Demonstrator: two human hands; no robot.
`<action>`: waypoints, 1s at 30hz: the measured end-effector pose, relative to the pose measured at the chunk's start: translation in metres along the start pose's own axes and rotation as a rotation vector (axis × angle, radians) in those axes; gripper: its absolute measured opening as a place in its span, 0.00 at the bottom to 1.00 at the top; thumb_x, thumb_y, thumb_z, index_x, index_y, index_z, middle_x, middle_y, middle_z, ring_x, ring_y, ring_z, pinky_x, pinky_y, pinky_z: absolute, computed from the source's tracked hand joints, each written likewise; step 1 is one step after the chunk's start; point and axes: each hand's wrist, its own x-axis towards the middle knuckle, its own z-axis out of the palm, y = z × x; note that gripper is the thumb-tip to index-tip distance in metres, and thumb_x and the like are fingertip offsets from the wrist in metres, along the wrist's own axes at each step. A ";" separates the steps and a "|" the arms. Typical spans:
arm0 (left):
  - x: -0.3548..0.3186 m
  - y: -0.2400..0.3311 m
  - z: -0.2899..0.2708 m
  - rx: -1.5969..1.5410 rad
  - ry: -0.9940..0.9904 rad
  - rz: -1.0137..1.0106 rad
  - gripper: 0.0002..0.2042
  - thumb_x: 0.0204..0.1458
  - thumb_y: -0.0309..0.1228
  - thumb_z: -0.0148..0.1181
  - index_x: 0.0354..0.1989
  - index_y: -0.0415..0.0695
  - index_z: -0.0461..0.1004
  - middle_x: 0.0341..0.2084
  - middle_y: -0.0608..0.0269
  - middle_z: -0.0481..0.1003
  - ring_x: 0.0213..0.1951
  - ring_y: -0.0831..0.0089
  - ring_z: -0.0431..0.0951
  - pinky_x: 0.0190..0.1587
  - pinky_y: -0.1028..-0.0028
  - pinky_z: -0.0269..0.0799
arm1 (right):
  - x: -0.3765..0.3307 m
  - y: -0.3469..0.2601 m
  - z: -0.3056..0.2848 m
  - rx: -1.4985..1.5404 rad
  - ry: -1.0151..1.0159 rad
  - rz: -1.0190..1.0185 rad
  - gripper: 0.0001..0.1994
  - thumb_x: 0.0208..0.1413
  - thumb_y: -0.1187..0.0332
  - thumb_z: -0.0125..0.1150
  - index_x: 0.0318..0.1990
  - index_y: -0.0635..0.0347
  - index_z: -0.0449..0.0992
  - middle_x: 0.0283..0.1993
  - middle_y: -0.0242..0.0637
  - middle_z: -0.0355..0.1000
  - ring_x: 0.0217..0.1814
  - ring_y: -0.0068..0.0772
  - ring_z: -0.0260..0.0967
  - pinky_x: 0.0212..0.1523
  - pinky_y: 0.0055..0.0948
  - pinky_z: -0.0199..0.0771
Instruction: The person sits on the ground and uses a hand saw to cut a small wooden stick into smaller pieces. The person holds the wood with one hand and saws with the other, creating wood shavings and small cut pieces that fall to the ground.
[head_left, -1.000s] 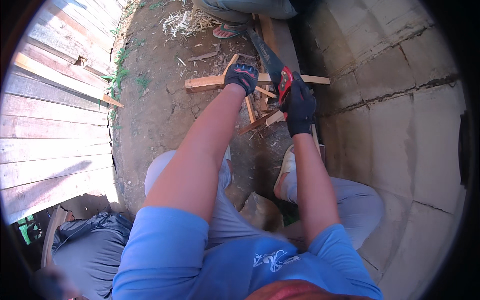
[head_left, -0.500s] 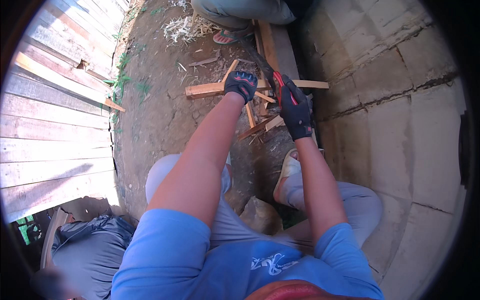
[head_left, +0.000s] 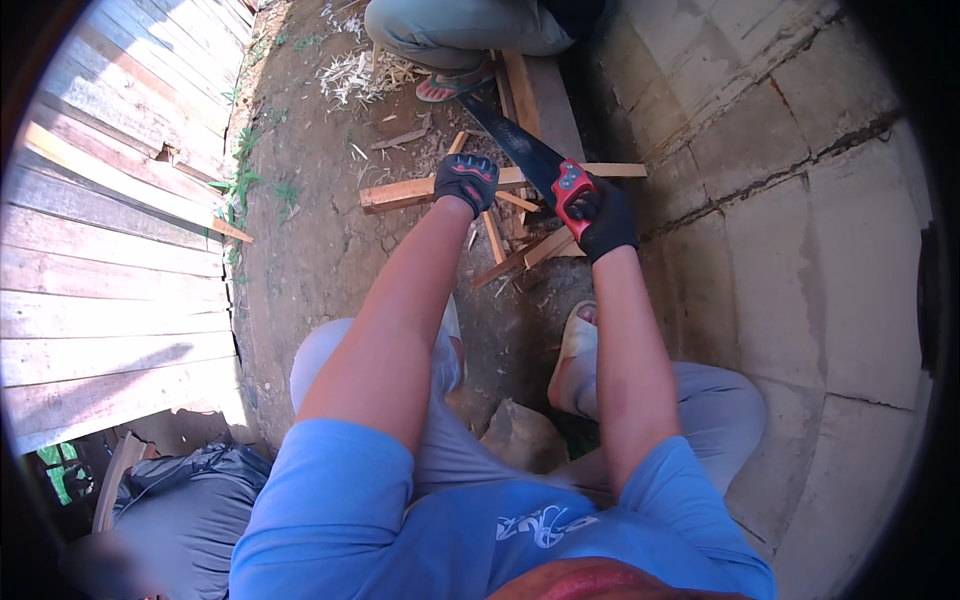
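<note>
My left hand (head_left: 467,182), in a dark glove with red trim, is closed around a long pale wooden strip (head_left: 400,193) lying crosswise. A hand saw (head_left: 522,146) with a dark blade and red handle is gripped in my gloved right hand (head_left: 608,222). The blade slants up and left across the strip, to the right of my left hand, its broad face showing. Whether its teeth touch the wood I cannot tell. Under the strip lie several crossed wood pieces (head_left: 495,237).
Another person (head_left: 440,35) sits at the far side, a sandalled foot close to the saw's tip. A block wall (head_left: 770,220) stands at right, a plank wall (head_left: 120,300) at left. Wood shavings (head_left: 360,78) lie far left, a stone (head_left: 523,437) between my legs. Someone in dark clothes (head_left: 190,515) is at lower left.
The saw has turned from nearly edge-on to showing its broad face, and my right hand has drawn slightly back and right. My left hand keeps its grip on the strip.
</note>
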 end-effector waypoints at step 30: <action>-0.007 -0.011 0.002 0.037 -0.016 -0.021 0.12 0.54 0.38 0.58 0.38 0.48 0.85 0.35 0.53 0.85 0.41 0.55 0.87 0.44 0.55 0.81 | -0.001 0.044 0.020 0.016 -0.125 -0.225 0.12 0.69 0.60 0.60 0.39 0.60 0.79 0.26 0.27 0.70 0.22 0.24 0.68 0.23 0.30 0.69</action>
